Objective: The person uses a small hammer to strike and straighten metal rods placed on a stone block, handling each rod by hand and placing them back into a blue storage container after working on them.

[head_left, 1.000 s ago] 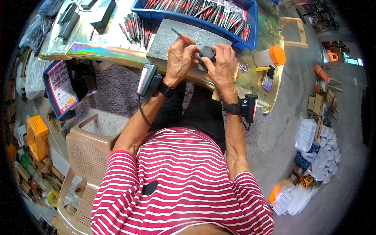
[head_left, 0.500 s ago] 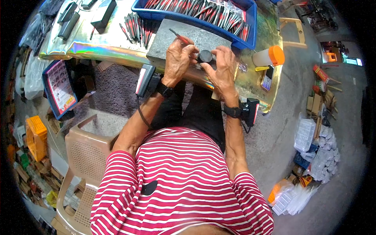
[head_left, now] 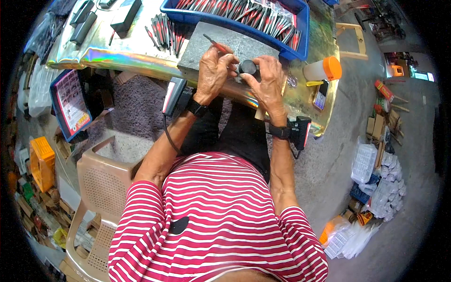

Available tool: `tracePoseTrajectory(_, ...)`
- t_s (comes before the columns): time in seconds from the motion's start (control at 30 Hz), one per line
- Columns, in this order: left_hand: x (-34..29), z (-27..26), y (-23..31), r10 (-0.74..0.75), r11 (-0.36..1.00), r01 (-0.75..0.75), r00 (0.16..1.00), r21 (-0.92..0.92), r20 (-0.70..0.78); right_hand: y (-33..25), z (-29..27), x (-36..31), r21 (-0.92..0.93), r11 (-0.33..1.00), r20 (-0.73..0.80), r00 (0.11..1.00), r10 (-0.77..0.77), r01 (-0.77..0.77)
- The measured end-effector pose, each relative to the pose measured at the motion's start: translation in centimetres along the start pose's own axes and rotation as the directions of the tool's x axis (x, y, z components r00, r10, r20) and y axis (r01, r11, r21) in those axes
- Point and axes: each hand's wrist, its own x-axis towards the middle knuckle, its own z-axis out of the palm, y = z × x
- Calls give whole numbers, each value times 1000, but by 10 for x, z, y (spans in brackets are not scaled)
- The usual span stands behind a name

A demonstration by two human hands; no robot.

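My left hand (head_left: 214, 75) is closed on a slim red-and-black pen-shaped tool (head_left: 213, 43), whose dark tip points up and left over a grey stone slab (head_left: 199, 49). My right hand (head_left: 268, 77) grips a short black round piece (head_left: 248, 67) between thumb and fingers, its flat face up. Both hands are close together at the slab's near edge, and the fingers of my left hand are near the round piece. Whether the tool touches the piece is hidden by my fingers. Several similar red-and-black tools (head_left: 164, 33) lie in a bunch left of the slab.
A blue bin (head_left: 225, 22) full of similar tools stands behind the slab. To the right are an orange-lidded jar (head_left: 322, 69) and a phone (head_left: 321, 95). Dark boxes (head_left: 126, 18) sit at the table's far left. A beige plastic chair (head_left: 105, 181) stands left of me.
The black round piece has shifted slightly to the right and appears turned a little in my right hand. My left hand still holds the tool in nearly the same place.
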Motion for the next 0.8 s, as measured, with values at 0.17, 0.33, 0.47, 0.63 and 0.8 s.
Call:
tracePoseTrajectory(0.17, -2, -1, 2, 4, 1000, -3, 1000, 16, -10, -2, 5, -1, -24, 999, -26, 999, 29, -30)
tracePoseTrajectory(0.33, -3, 0, 2, -6, 1000, 6, 1000, -25, -2, -2, 1, -2, 25, 1000, -30, 999, 16, -15)
tracePoseTrajectory(0.47, -5, 3, 0, -4, 1000, 4, 1000, -24, 4, -1, -1, -2, 36, 999, 35, 999, 9, -10)
tracePoseTrajectory(0.63, -6, 7, -1, 23, 997, -24, 1000, -68, -16, -4, 5, -2, 13, 1000, -83, 997, 7, -6)
tracePoseTrajectory(0.8, -7, 7, 1, 36, 997, -38, 999, -60, -31, -7, 11, -2, -19, 1000, -127, 992, 19, -21)
